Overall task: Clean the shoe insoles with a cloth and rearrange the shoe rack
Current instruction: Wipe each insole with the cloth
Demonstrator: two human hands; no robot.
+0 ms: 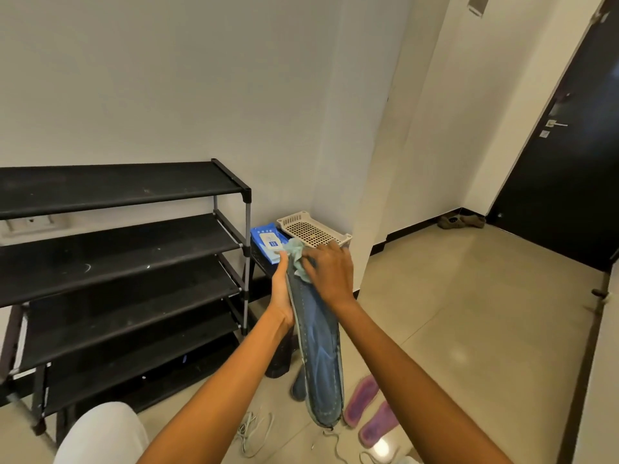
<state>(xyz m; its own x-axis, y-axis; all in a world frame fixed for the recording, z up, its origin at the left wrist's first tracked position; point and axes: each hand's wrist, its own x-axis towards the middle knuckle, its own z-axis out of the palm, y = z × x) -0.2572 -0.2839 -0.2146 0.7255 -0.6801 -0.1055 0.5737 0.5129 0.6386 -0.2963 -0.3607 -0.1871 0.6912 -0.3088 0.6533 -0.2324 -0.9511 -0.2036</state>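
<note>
Head view. A long blue insole [320, 346] is held lengthwise in mid-air, its near end toward the camera and its far end pointing at the corner by the wall. The left hand [281, 296] grips the insole along its left edge, the palm beneath it and the thumb stretched up along the rim. The right hand [330, 272] lies on top of the far end, its fingers spread and slightly bent, pressing a pale green cloth [296, 254] against the insole's upper face; part of the cloth bunches out beyond the fingers.

To the left stands a black shoe rack [117, 249] of several tiers with metal uprights, its shelves bare of shoes. Just beside its right end, a low dark stand [259, 259] carries a blue pack of wipes [268, 241] and a beige perforated basket [311, 229], the two touching side by side.

On the tiled floor [469, 313] below the held insole lie two purple insoles [370, 411], near each other, with loose white laces [251, 430] to their left. A dark item shows partly behind the held insole; what it is cannot be told. A pair of brown shoes [460, 221] rests in the far corner beside a black door [569, 179]. A pale-clothed knee [100, 433] occupies the lower left.
</note>
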